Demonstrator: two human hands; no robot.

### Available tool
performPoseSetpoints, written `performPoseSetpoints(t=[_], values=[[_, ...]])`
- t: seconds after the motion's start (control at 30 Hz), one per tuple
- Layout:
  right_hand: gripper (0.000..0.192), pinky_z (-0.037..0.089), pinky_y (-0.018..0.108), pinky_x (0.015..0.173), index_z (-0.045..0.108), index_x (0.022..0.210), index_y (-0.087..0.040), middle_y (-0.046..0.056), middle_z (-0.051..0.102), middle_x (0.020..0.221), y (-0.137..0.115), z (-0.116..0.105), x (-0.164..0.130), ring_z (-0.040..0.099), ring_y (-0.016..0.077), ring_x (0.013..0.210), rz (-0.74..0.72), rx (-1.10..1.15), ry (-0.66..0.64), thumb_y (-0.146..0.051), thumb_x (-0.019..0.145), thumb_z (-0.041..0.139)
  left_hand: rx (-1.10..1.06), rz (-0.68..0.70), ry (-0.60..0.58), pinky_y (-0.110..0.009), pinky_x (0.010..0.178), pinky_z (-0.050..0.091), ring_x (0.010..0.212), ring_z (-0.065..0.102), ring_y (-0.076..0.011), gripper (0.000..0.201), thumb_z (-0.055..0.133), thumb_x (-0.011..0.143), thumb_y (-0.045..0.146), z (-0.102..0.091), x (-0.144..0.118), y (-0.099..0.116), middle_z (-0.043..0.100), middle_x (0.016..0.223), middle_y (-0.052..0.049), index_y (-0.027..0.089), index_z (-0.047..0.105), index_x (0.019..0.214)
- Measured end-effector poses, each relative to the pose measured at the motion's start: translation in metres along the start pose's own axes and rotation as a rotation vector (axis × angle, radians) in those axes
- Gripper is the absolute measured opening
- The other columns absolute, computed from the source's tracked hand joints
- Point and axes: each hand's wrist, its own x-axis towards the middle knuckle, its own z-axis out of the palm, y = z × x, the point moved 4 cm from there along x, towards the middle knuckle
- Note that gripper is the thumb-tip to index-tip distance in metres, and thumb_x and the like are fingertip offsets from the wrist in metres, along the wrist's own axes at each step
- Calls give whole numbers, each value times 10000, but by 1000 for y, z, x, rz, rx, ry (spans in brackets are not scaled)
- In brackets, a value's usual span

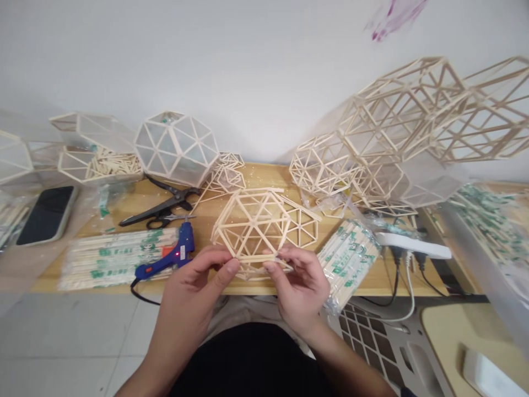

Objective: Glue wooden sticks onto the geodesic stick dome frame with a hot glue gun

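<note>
A dome-shaped lattice of pale wooden sticks (264, 223) is held up over the front edge of the wooden table (206, 220). My left hand (194, 292) pinches its lower rim from the left with thumb and fingers. My right hand (300, 284) grips the same rim from the right. A blue glue gun (173, 255) lies on the table just left of my left hand, with its red light on.
Black shears (163, 208) lie behind the glue gun. Bundles of wrapped chopsticks (111, 258) lie at left and another (349, 256) at right. Finished stick lattices (176, 146) (413, 127) stand along the wall. A phone (46, 214) and a white power strip (413, 245) flank the table.
</note>
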Motion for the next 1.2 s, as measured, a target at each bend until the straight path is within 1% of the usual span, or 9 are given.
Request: performPoseSetpoints(t=[0.07, 0.2, 0.33, 0.4, 0.6, 0.73, 0.83, 1.07, 1.2], values=[[220, 673, 281, 797, 728, 1055, -252, 16, 786, 938, 3, 0, -2, 790, 169, 874, 16, -18, 16, -190, 878, 844, 39, 22, 43, -235, 841, 569, 895, 709, -147, 147, 840, 845, 384, 1, -1, 2, 771, 949, -1, 256, 787, 893], [200, 675, 296, 781, 725, 1040, -242, 22, 787, 923, 7, 0, -5, 791, 178, 856, 63, -33, 19, -220, 881, 845, 40, 73, 149, -212, 775, 584, 857, 736, -133, 269, 880, 805, 330, 2, -3, 7, 776, 900, 34, 279, 709, 1007], [193, 670, 280, 785, 724, 1032, -242, 15, 786, 923, 7, 0, -4, 791, 169, 861, 66, -24, 18, -228, 882, 845, 217, 260, 134, -220, 819, 594, 871, 741, -128, 177, 839, 854, 301, 3, -5, 14, 817, 993, 18, 295, 787, 1023], [181, 672, 286, 781, 722, 1022, -238, 19, 786, 916, 7, 0, -4, 792, 174, 859, 64, -31, 25, -245, 887, 843, 278, 307, 126, -249, 870, 609, 898, 764, -147, 147, 832, 865, 307, 3, -5, 15, 838, 1028, 12, 306, 824, 1013], [202, 665, 264, 798, 730, 1027, -250, 8, 786, 924, 8, -1, -6, 789, 161, 872, 104, -1, 30, -206, 871, 851, 355, 327, 173, -292, 952, 623, 946, 800, -176, 145, 839, 865, 307, 4, -4, 19, 850, 1027, 49, 364, 846, 998], [228, 663, 254, 795, 728, 1045, -256, 2, 790, 932, 9, 0, -6, 790, 153, 866, 114, 22, 22, -180, 866, 849, 360, 346, 189, -323, 923, 645, 929, 811, -204, 130, 834, 864, 318, 5, -4, 23, 851, 1027, 29, 345, 853, 990], [223, 667, 264, 796, 724, 1046, -252, 7, 790, 935, 8, 2, -5, 791, 158, 873, 103, 21, 21, -184, 871, 845, 366, 345, 190, -314, 901, 654, 922, 816, -205, 143, 834, 864, 326, 4, -3, 23, 850, 1033, 32, 350, 853, 1004], [183, 684, 305, 777, 711, 1031, -238, 21, 786, 918, 8, 1, -5, 793, 177, 856, 106, -8, 10, -266, 898, 833, 437, 435, 182, -335, 931, 661, 943, 823, -221, 206, 829, 872, 305, 1, -2, 19, 842, 1076, 12, 351, 843, 1072], [181, 690, 303, 772, 707, 1026, -240, 23, 788, 920, 7, 2, -3, 799, 179, 855, 124, 10, 2, -272, 899, 832, 439, 398, 175, -361, 933, 667, 953, 823, -245, 201, 832, 863, 344, 2, -2, 20, 841, 1085, -1, 343, 848, 1064]])
